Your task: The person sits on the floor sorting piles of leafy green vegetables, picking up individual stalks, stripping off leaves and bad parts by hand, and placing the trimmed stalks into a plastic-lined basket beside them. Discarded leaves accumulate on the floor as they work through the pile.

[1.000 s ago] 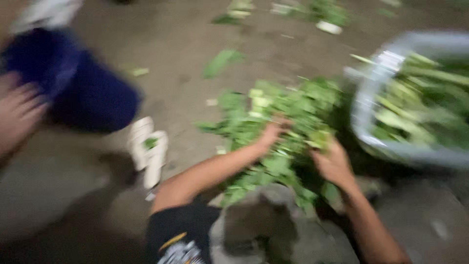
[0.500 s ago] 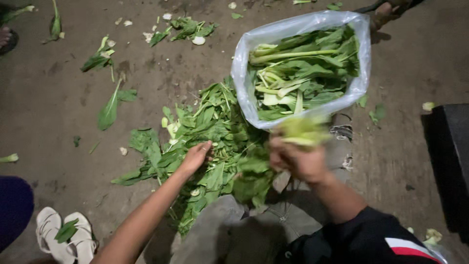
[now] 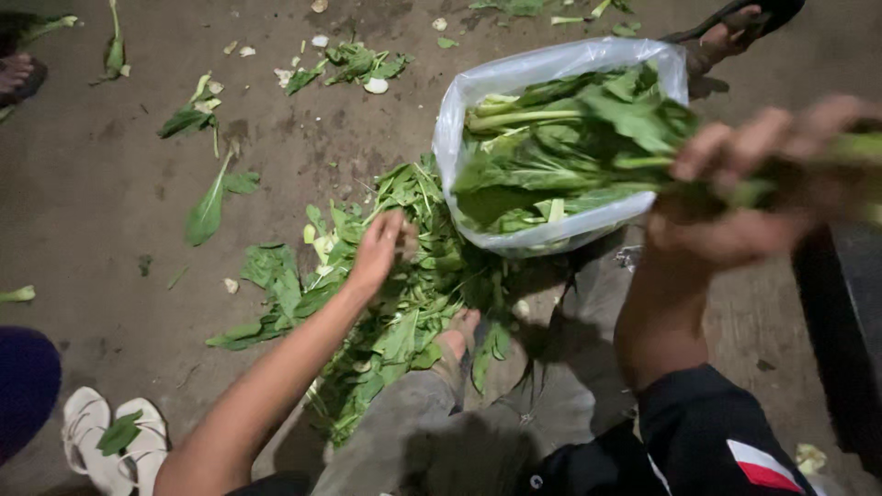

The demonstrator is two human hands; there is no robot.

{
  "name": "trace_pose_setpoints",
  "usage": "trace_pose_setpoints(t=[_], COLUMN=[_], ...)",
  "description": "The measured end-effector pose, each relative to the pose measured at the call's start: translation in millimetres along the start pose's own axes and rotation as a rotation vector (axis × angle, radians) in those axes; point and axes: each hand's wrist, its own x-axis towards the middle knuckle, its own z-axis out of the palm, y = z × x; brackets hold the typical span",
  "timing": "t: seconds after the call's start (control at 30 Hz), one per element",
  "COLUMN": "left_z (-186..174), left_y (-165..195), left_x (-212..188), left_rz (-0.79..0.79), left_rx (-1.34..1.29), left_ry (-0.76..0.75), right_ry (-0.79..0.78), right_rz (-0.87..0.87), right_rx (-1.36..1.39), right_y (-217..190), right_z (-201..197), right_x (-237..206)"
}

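My left hand (image 3: 378, 253) reaches down onto a pile of loose green leaves (image 3: 395, 294) on the ground, fingers spread on the leaves. My right hand (image 3: 749, 197) is raised close to the camera, shut on a bunch of leafy greens (image 3: 643, 138) whose leaves hang over a clear plastic bag (image 3: 478, 87). The bag stands open and is packed with more leafy stalks. My bare foot (image 3: 457, 332) pokes out among the leaves below the pile.
Scattered leaves (image 3: 207, 197) and scraps lie over the dirt floor. White sandals (image 3: 110, 441) sit at bottom left beside a dark blue shape (image 3: 23, 386). Another person's sandalled foot (image 3: 735, 28) is behind the bag; another foot (image 3: 18, 73) at far left. A dark block (image 3: 845, 331) stands right.
My right hand has lifted a bunch of greens up and to the right, nearer the camera. My left hand stays on the leaf pile.
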Motion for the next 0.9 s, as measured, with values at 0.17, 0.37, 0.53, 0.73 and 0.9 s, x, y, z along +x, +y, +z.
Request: trace_pose_setpoints(t=[0.17,0.37,0.53,0.73,0.9], left_z=[64.9,98.1,96.2,92.8,57.8], left_y=[50.3,55.8,58.4,44.1,49.3], left_x=[34.8,43.8,47.0,29.8,12.4], left_rz=[0.045,0.266,0.498,0.282,-0.04], left_rx=[0.102,0.234,0.195,0.126,0.1], left_ry=[-0.047,0.006,0.036,-0.161,-0.13], right_ry=[0.031,-0.22,-1.209,-1.389,-1.437], right_rz=[0.1,0.161,0.376,0.434,0.417], right_rx=[-0.055,0.402,-1.614,-1.454,-1.514], right_y=[19.9,42.8,104.8,114.2,82.4], right_z=[-2.7,-31.3,-49.0,-48.7,-12.9], right_x=[-23.1,-25.5,-65.8,-91.7,-67.7])
